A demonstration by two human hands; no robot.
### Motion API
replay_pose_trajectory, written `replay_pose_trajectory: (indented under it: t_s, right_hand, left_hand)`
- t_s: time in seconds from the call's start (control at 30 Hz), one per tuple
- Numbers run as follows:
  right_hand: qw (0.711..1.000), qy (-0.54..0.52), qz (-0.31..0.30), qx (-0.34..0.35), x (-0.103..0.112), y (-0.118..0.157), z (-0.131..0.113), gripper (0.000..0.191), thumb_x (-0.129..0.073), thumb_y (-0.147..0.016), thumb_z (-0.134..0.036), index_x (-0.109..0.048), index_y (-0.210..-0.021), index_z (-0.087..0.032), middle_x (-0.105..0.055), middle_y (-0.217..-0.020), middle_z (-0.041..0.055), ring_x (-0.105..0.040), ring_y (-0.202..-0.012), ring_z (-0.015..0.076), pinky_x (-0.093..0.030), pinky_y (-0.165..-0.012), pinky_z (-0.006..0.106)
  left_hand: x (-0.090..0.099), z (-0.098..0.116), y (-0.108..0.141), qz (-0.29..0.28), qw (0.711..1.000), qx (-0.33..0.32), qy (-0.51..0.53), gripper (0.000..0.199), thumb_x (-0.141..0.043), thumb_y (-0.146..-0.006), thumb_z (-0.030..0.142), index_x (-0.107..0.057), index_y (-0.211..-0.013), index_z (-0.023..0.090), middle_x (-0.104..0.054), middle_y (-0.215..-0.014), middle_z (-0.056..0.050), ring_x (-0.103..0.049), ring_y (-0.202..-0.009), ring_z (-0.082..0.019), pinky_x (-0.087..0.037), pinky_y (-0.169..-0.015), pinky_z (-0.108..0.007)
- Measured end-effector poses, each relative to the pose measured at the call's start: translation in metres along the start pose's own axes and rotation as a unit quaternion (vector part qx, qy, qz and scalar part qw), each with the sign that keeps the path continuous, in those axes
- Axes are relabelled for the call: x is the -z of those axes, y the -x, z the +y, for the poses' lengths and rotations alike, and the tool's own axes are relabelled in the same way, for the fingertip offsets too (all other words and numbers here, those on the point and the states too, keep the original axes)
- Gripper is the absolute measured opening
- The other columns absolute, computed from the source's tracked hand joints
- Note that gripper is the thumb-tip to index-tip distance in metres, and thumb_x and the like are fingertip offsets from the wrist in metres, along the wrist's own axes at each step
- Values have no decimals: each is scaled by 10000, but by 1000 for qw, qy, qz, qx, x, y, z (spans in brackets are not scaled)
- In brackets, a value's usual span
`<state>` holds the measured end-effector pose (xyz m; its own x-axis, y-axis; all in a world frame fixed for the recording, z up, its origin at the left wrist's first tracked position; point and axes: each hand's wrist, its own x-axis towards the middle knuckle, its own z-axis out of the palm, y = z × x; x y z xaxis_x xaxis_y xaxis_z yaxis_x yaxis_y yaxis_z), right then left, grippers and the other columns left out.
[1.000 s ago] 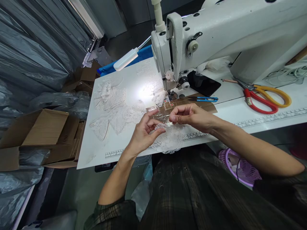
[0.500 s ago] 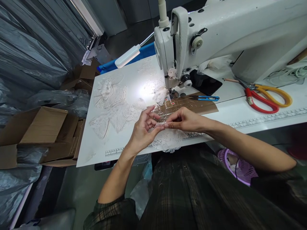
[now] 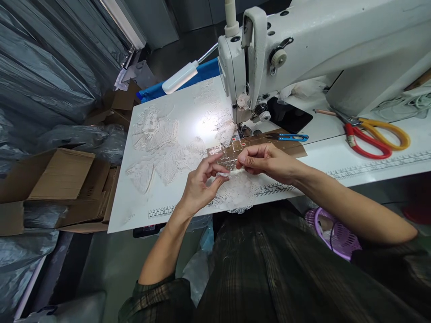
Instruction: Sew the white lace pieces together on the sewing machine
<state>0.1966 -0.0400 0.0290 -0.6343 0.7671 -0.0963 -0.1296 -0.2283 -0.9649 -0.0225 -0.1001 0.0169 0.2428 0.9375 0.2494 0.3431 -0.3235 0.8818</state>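
A piece of white lace hangs over the table's front edge, and my left hand pinches its upper edge between thumb and forefinger. My right hand is closed a little to the right, thumb against the fingertips; whether it grips the lace edge or a thread is too small to make out. Just beyond both hands is the needle area of a white sewing machine. More white lace pieces lie spread on the table to the left, under a bright lamp.
Blue thread snips lie on a taped brown sheet, near a black phone. Scissors with red and yellow handles rest at the right. Cardboard boxes stand left of the table; a purple basket sits below it.
My right hand has moved away from my left, slightly right and up, leaving a gap between them. My left hand has stayed nearly in place with the lace.
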Motion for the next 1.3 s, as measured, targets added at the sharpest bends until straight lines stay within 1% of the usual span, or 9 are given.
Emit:
replay_pose_trajectory:
  t_s: [0.13, 0.3, 0.43, 0.57, 0.8, 0.9, 1.07, 1.2, 1.3]
  right_hand:
    - [1000, 18, 3, 15, 0, 1, -2, 339, -821, -732, -469, -679, -754, -163, -616, -716, 2, -489, -617, 96, -370, -561, 249]
    - [997, 66, 16, 31, -2, 0, 4, 335, -831, -707, -434, -667, -804, -160, -613, -714, -3, -515, -632, 108, -402, -570, 251]
    - [984, 157, 20, 78, -9, 2, 11, 311, -702, -843, -462, -722, -844, -151, -599, -665, 2, -475, -592, 107, -357, -532, 250]
    - [953, 259, 36, 155, -18, 3, 14, 225, -647, -892, -367, -765, -884, -176, -689, -809, 42, -560, -694, 134, -405, -618, 268]
    - [930, 317, 49, 178, -24, 5, 17, 185, -594, -909, -304, -695, -878, -152, -623, -785, 30, -505, -652, 118, -375, -605, 259]
    - [948, 279, 48, 149, -24, 6, 16, 269, -567, -944, -406, -610, -839, -162, -559, -731, 10, -463, -630, 118, -362, -590, 257]
    - [993, 96, -15, 63, -20, 10, 9, 501, -536, -913, -672, -519, -805, -183, -509, -675, -12, -434, -595, 112, -351, -550, 250]
    - [988, 124, 40, 84, -21, 9, 5, 486, -597, -887, -655, -530, -801, -181, -443, -654, -34, -368, -573, 101, -289, -516, 249]
    - [990, 111, 7, 81, -24, 2, 5, 437, -566, -926, -608, -546, -856, -177, -486, -677, -19, -419, -595, 111, -336, -544, 254]
  left_hand:
    - [-1, -3, 3, 30, 999, -15, -27, 507, -562, -811, 36, -554, -1281, 224, -718, -935, -16, -699, -918, -142, -562, -877, -317]
    - [-3, -3, 3, 82, 994, -59, -46, 175, -662, -799, 80, -649, -921, 203, -709, -896, -13, -689, -843, -135, -570, -803, -288]
    - [-4, -6, 4, 88, 995, -47, -24, 197, -704, -788, 90, -608, -915, 206, -704, -883, -16, -693, -847, -148, -567, -800, -304]
    - [-6, -6, 3, 90, 994, -53, -9, 182, -732, -787, 111, -599, -866, 205, -684, -880, -15, -674, -819, -134, -549, -745, -271]
    - [-7, -3, 2, 98, 994, -29, -45, 144, -737, -809, 174, -628, -897, 208, -664, -845, -9, -638, -790, -130, -524, -724, -268]
    - [-6, -4, 5, 104, 992, -16, -66, 147, -745, -823, 217, -631, -915, 209, -666, -846, -5, -629, -764, -121, -517, -707, -257]
    - [-2, 0, 6, 84, 995, 3, -63, 225, -755, -832, 240, -614, -1005, 213, -699, -886, -8, -644, -755, -116, -526, -734, -262]
    - [-1, 6, 3, 6, 998, 60, -21, 390, -757, -833, 276, -616, -1192, 216, -750, -1038, -68, -698, -896, -172, -549, -820, -318]
    - [-5, 9, 0, -7, 997, 79, -23, 172, -734, -850, 322, -734, -979, 208, -772, -943, -57, -713, -870, -190, -563, -796, -329]
